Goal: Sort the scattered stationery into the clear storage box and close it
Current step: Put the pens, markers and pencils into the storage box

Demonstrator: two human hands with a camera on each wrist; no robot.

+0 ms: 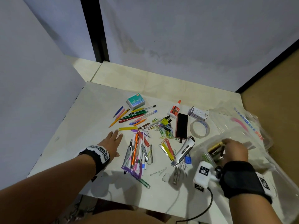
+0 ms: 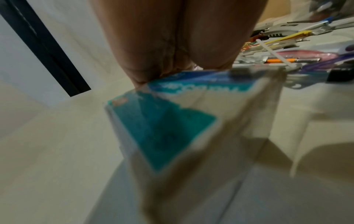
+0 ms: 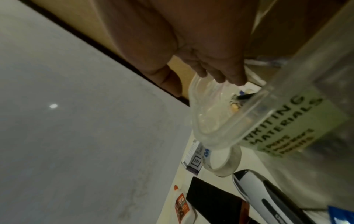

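My left hand (image 1: 115, 137) stretches flat over the white table (image 1: 77, 126), fingers straight, holding nothing. Its fingertips point at the teal staple box (image 1: 135, 101), which sits farther back; the left wrist view shows that box (image 2: 168, 121) blurred just beyond the palm (image 2: 178, 37). My right hand (image 1: 236, 148) is at the clear storage box (image 1: 199, 151) at the right edge, fingers bent down over gold-and-black batteries (image 1: 215, 148) inside. In the right wrist view its fingertips (image 3: 220, 78) lie on the box's clear rim (image 3: 254, 104), thumb apart, nothing pinched. A "WRITING MATERIALS" label (image 3: 287, 125) is on the box.
Pens (image 1: 137, 149), pencils (image 1: 127, 114), paper clips (image 1: 165, 129), a black eraser (image 1: 182, 125), a tape roll (image 1: 199, 128), a glue bottle (image 1: 174, 109), a stapler (image 1: 186, 147) and a small white carton (image 1: 198, 113) lie scattered. The clear lid (image 1: 239, 120) lies behind the box. Walls close in left and behind.
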